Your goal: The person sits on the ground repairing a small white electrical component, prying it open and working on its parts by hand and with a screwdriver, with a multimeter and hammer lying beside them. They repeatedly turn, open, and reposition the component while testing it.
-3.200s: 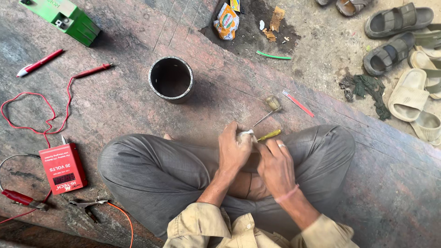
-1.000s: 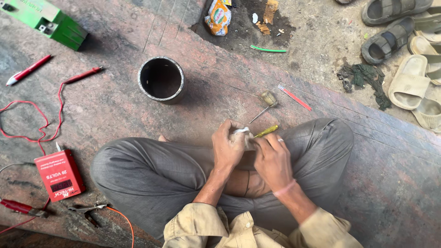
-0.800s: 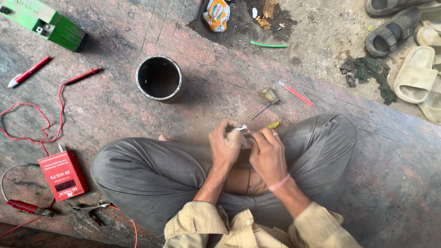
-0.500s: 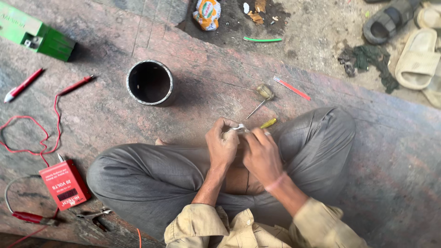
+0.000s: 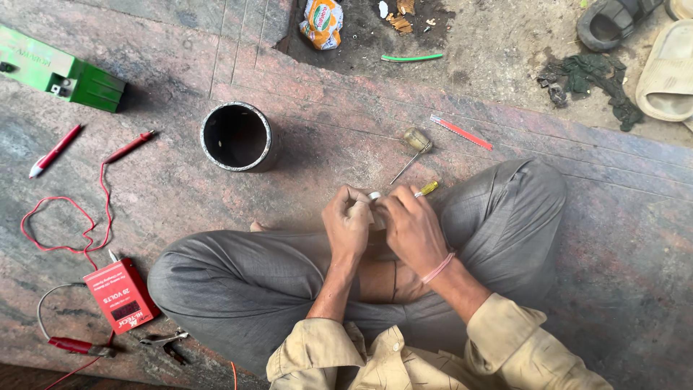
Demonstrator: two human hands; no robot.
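1. Nearest the camera, beige sleeves and a collar fill the bottom edge, and the person sits cross-legged in grey trousers (image 5: pixel 238 289) on a reddish stone slab (image 5: pixel 613 245).
2. Over the lap the two hands meet. The left hand (image 5: pixel 348 225) is curled around a small white part (image 5: pixel 375 196), fingers closed on it from the left side.
3. The right hand (image 5: pixel 409 227) presses in from the other side, fingertips pinched on the same white part – a pink band sits at its wrist. The part itself is mostly hidden; only a white tip shows between the thumbs.
4. Just beyond the right hand's knuckles pokes a yellow-handled tool (image 5: pixel 428 188); whether the hand grips it cannot be told.
5. Down at the left, beside the knee, lies a red voltage tester (image 5: pixel 120 294), with a red clip (image 5: pixel 76 346) near it and a thin red wire (image 5: pixel 68 224) looping away.
6. A little further out a screwdriver with a clear handle (image 5: pixel 413 148) lies on the slab, and a red pen-like stick (image 5: pixel 460 132) just past it.
7. Mid-distance – a black open cylinder (image 5: pixel 237 136) stands upright, well apart from the hands.
8. Far left, two red probes (image 5: pixel 128 146) and a green battery (image 5: pixel 61 72).
9. Farthest, on the dirt, an orange wrapper (image 5: pixel 322 22), a green strip (image 5: pixel 411 57), dark rags (image 5: pixel 592 79) and sandals (image 5: pixel 668 68).
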